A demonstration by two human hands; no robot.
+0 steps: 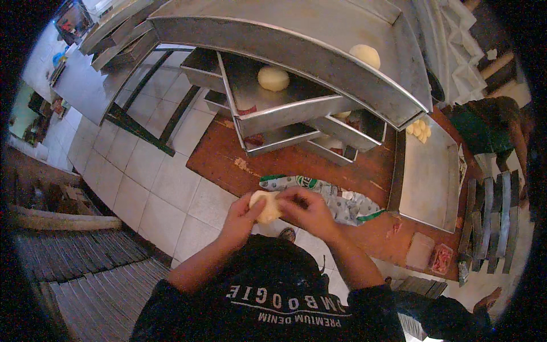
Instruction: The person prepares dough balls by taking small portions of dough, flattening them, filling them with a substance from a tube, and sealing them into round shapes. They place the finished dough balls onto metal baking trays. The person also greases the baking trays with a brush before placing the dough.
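In front of my body, above the table's near edge, I hold a pale piece of dough (266, 209). My left hand (241, 215) grips it from the left, thumb across its face. From the other side, my right hand (307, 210) has its fingers bent and pinched at the dough's edge; the fingertips partly cover it. Just beyond my hands lies a crumpled white and green printed plastic bag (348, 206) on the reddish-brown table (213, 151). A round dough ball (273, 78) sits in a metal pan, and another dough ball (364, 56) rests in the large upper tray.
Metal pans (285, 111) are stacked crosswise at the table's far side. On the right are a long tray (427, 188) with several dough pieces (419, 130), and a clear tub (442, 259) of reddish bits. A person (490, 134) bends at far right; another person's hand (489, 298) shows lower right.
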